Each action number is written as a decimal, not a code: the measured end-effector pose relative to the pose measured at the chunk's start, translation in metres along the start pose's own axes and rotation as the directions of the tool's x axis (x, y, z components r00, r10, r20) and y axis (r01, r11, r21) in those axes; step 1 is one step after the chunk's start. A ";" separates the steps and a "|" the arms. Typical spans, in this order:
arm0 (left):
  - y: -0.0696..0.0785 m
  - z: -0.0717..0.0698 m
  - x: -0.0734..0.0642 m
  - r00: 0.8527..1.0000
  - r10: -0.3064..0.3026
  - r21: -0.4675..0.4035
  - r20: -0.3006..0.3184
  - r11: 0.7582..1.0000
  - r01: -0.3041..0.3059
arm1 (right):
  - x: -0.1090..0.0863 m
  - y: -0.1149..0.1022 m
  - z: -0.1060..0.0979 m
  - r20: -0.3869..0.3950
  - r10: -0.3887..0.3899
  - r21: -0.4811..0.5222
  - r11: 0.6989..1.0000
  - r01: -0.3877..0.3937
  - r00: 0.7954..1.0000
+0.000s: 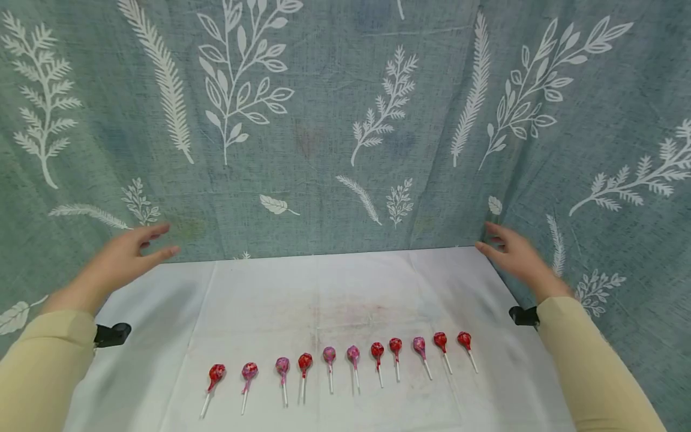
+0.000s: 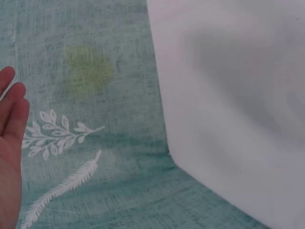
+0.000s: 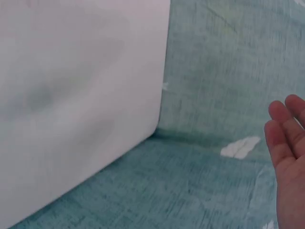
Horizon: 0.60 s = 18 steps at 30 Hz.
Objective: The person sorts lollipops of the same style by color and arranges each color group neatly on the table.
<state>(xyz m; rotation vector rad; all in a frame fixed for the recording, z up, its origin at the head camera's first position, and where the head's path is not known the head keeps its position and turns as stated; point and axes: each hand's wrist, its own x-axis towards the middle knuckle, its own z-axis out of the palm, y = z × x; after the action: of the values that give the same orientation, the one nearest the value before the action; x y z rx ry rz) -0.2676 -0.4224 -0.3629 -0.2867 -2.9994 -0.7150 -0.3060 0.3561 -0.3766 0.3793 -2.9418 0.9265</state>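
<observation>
Eleven round, wrapped red or pink lollipops (image 1: 353,354) lie rowed on the white-clothed bench (image 1: 259,300), seemingly all set out; by its far corners, left hand (image 1: 126,255) and right hand (image 1: 513,252) hold nothing, thumbs apart from fingers.

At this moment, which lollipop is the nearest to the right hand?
The rightmost lollipop, a red one; all the others lie to its left, farther from the right hand.

From above and behind the left grip (image 1: 126,255) and right grip (image 1: 515,254), we look forward and down; wrist views, closer, share the table (image 1: 345,277) edges beside each grip.
</observation>
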 end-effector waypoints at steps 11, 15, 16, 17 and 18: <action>-0.004 0.013 -0.017 0.999 -0.039 -0.061 0.007 0.997 0.039 | -0.003 -0.022 0.024 -0.012 -0.090 0.008 0.996 0.090 0.996; -0.002 0.017 -0.022 0.998 -0.055 -0.092 0.005 0.994 0.055 | -0.002 -0.028 0.033 -0.028 -0.102 0.024 0.994 0.103 0.994; -0.001 0.018 -0.023 0.998 -0.055 -0.101 0.003 0.993 0.055 | -0.002 -0.030 0.035 -0.030 -0.103 0.028 0.994 0.104 0.994; -0.001 0.018 -0.024 0.999 -0.054 -0.109 0.000 0.993 0.054 | -0.001 -0.031 0.037 -0.032 -0.105 0.032 0.994 0.106 0.994; 0.000 0.019 -0.025 0.999 -0.053 -0.117 -0.003 0.992 0.052 | -0.001 -0.032 0.039 -0.032 -0.100 0.035 0.994 0.101 0.994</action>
<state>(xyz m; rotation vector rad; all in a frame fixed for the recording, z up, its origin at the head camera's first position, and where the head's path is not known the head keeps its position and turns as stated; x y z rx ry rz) -0.2429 -0.4182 -0.3825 -0.2098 -2.9745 -0.8958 -0.2960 0.3082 -0.3909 0.5050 -2.8520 0.9651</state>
